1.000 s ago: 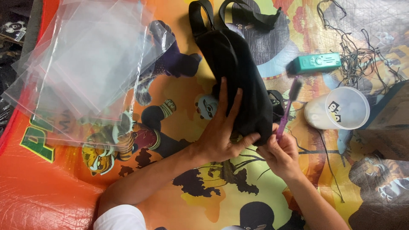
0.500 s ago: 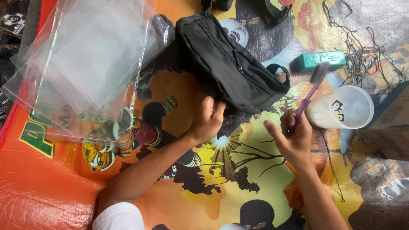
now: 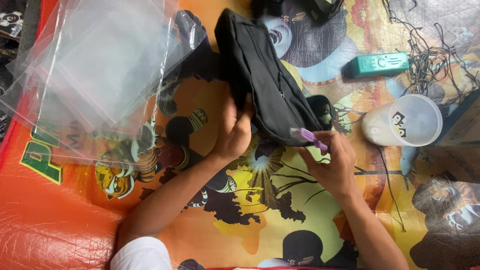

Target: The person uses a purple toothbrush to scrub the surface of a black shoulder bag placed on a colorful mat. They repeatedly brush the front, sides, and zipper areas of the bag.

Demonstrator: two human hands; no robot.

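A: Where is the black bag (image 3: 265, 85) at this moment?

B: It lies slantwise on the cartoon-printed sheet (image 3: 260, 200), its near end lifted a little. The left hand (image 3: 232, 132) grips the bag's near left edge, fingers curled shut on the fabric with the thumb on top.

A: And the right hand (image 3: 332, 162)?

B: Its fingers are closed around a slim purple tool (image 3: 309, 136), whose tip sits at the bag's lower right corner, touching or just beside the fabric. The view is too blurred there to tell what kind of tool it is.

A: How far does the work on the bag seem to be?

B: Judging from the layout, somewhere in the middle. A heap of loose dark threads (image 3: 430, 55) lies at the upper right, well apart from the bag, which suggests that trimming has been done. The bag is not in any of the clear plastic bags (image 3: 100, 75), which lie stacked flat to the left and look empty, so packing seems to be left.

A: Anything else nearby?

B: A white plastic cup (image 3: 402, 120) lies on its side to the right, and a teal rectangular block (image 3: 376, 64) lies beyond it.
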